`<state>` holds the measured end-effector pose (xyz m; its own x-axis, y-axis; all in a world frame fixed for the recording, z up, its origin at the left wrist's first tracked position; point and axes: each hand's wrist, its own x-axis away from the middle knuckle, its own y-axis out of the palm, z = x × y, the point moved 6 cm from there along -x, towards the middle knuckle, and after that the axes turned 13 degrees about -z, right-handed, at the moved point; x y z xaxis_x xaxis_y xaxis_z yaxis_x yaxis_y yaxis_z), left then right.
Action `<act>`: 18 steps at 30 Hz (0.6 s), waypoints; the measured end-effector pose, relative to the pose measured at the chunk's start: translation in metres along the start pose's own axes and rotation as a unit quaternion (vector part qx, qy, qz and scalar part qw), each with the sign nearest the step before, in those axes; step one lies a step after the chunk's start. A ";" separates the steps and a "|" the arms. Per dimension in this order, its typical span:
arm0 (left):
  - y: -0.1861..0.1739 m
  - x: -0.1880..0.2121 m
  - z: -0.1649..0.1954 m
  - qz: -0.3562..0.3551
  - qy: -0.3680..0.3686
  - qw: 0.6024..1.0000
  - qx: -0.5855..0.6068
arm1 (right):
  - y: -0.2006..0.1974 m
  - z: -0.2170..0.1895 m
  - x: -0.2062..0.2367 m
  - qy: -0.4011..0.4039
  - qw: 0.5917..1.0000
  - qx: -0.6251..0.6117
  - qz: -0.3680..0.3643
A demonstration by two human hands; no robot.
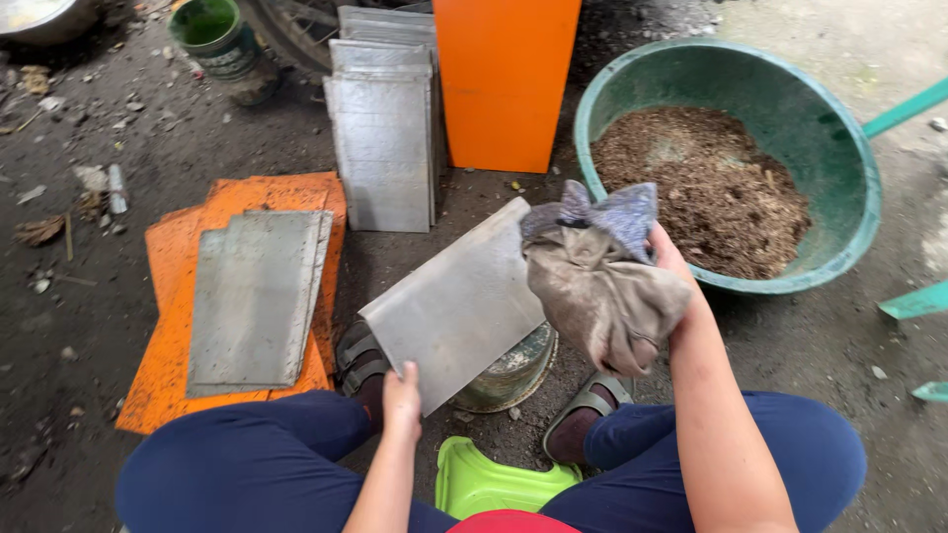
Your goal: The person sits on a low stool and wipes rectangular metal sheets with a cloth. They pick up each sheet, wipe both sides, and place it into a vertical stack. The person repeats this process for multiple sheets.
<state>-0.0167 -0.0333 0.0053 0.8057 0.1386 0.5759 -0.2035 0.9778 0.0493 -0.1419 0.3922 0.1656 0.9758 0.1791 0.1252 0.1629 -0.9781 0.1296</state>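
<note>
At frame centre the left hand (pixel 401 392) pinches the lower corner of a grey metal sheet (pixel 456 306), whose long axis rises toward upper right. The right hand (pixel 660 259), fingers closed around a bunched dirty cloth (pixel 602 291), holds it just beside the sheet's right edge. Unlabelled orange panel (pixel 506 79) stands above.

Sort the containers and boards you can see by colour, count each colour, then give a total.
Green: 2, big basin, small bucket
Orange: 2, upright board, flat board
Grey metal: 1, can under the plate held by the left hand
Total: 5
</note>
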 end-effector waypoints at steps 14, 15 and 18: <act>0.003 0.000 0.010 -0.012 0.058 0.998 -0.019 | 0.299 0.052 0.004 0.071 0.675 0.703 -0.213; 0.002 -0.003 0.008 -0.024 0.043 0.999 0.016 | 0.310 0.052 0.012 0.045 0.673 0.704 -0.221; -0.004 -0.009 0.021 -0.021 0.057 0.987 -0.147 | 0.313 0.055 0.026 0.008 0.671 0.710 -0.215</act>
<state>-0.0348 -0.0418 0.0165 0.8710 0.0966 0.4817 -0.0110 0.9841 -0.1776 -0.0580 0.0850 0.1548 0.7949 0.4660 0.3885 0.4146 0.0503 -0.9086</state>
